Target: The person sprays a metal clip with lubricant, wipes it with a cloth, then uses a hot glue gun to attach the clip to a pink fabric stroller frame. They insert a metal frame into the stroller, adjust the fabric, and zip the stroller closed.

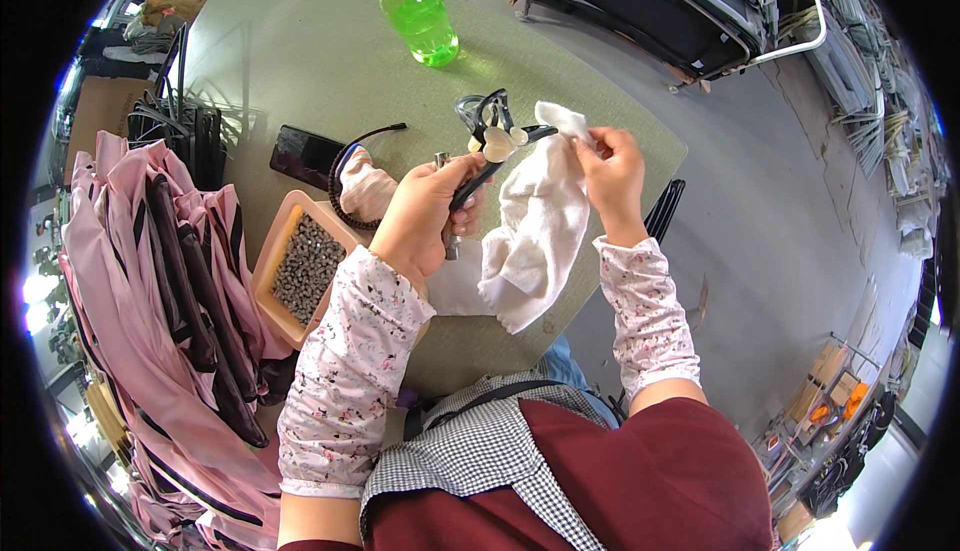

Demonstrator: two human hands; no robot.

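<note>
My left hand (427, 206) is closed around a black piece (474, 189) with shiny looped ends and pale cream rounded parts. A short silver metal rod (451, 248) also runs through that fist, its ends showing above and below. My right hand (613, 172) pinches the top of a white terry cloth (541, 213) between thumb and fingers. The cloth hangs in folds over the table, and its raised corner touches or nearly touches a black arm of the piece. What the left palm covers is hidden.
On the green-grey table (300, 26) stand a green bottle (420, 15) and an orange-pink bin (264, 281) of small grey metal parts (304, 270). A dark phone (304, 152) and striped cloth (365, 185) lie nearby. Pink fabric (127, 251) hangs at left; a loaded rack (637, 11) stands beyond.
</note>
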